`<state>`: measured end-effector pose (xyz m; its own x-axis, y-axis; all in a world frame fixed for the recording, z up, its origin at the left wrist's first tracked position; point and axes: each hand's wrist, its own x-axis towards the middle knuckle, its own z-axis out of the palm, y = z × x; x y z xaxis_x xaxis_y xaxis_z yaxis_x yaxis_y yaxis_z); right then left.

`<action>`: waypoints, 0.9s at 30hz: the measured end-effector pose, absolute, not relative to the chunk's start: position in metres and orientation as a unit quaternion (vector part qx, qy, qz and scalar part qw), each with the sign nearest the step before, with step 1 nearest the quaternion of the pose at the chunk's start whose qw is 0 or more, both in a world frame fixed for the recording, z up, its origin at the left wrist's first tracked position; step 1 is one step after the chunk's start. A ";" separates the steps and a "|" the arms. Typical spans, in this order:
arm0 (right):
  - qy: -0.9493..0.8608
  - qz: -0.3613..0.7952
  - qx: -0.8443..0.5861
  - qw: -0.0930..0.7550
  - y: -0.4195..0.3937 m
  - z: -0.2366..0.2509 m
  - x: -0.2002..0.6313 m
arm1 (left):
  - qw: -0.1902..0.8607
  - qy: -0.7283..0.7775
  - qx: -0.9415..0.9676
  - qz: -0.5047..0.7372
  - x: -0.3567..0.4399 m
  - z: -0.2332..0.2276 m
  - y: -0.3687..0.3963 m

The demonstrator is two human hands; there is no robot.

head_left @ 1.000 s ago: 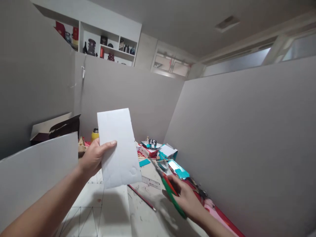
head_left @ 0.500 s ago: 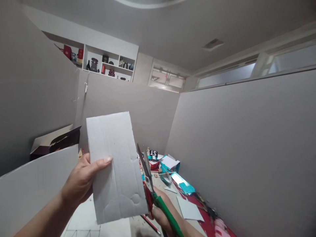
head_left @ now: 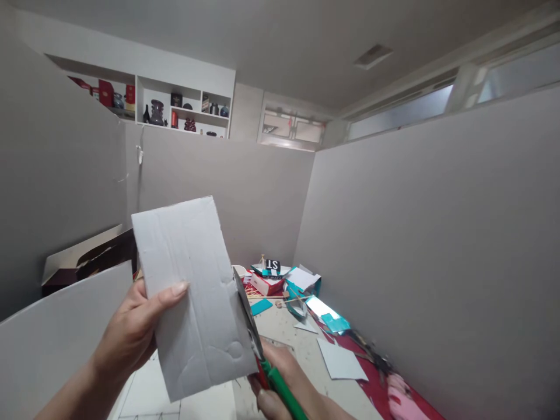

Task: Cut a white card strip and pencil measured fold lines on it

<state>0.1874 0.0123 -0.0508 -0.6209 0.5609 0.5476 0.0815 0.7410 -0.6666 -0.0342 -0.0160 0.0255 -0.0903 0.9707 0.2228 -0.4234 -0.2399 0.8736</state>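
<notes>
My left hand holds a grey rectangular piece of cardboard upright in front of me, thumb across its front face. My right hand grips scissors with green and red handles; their blades point up and lie against the cardboard's right edge. The cardboard has faint fold lines and a curved mark near its lower right corner. Most of my right hand is cut off by the bottom edge of the view.
Below lies a white work surface littered with teal and white paper scraps, red boxes and sticks. Grey partition walls enclose it. A large grey board leans at the left, an open dark box behind it. Shelves hang high.
My right hand lifted the scissors from the table up to the cardboard's right edge. The cardboard tilted leftward and came closer.
</notes>
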 end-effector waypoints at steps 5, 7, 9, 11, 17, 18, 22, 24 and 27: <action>-0.835 0.335 -0.174 0.401 0.015 -0.056 0.187 | 0.525 0.325 0.406 0.674 -0.030 0.027 -0.018; -0.831 0.346 -0.165 0.403 0.017 -0.060 0.187 | 0.530 0.324 0.408 0.669 -0.030 0.026 -0.018; -0.831 0.354 -0.162 0.398 0.018 -0.062 0.188 | 0.536 0.323 0.409 0.665 -0.030 0.024 -0.018; -0.833 0.357 -0.166 0.389 0.018 -0.063 0.189 | 0.537 0.324 0.411 0.661 -0.030 0.022 -0.018; -0.834 0.333 -0.160 0.410 0.017 -0.063 0.187 | 0.531 0.329 0.421 0.658 -0.030 0.020 -0.017; -0.835 0.325 -0.162 0.413 0.016 -0.062 0.187 | 0.528 0.330 0.424 0.658 -0.031 0.019 -0.016; -0.839 0.305 -0.176 0.414 0.014 -0.059 0.187 | 0.534 0.324 0.442 0.644 -0.032 0.018 -0.014; -0.841 0.301 -0.183 0.411 0.013 -0.058 0.188 | 0.535 0.326 0.436 0.645 -0.031 0.018 -0.014; -0.838 0.299 -0.200 0.410 0.012 -0.058 0.190 | 0.530 0.332 0.424 0.656 -0.029 0.020 -0.017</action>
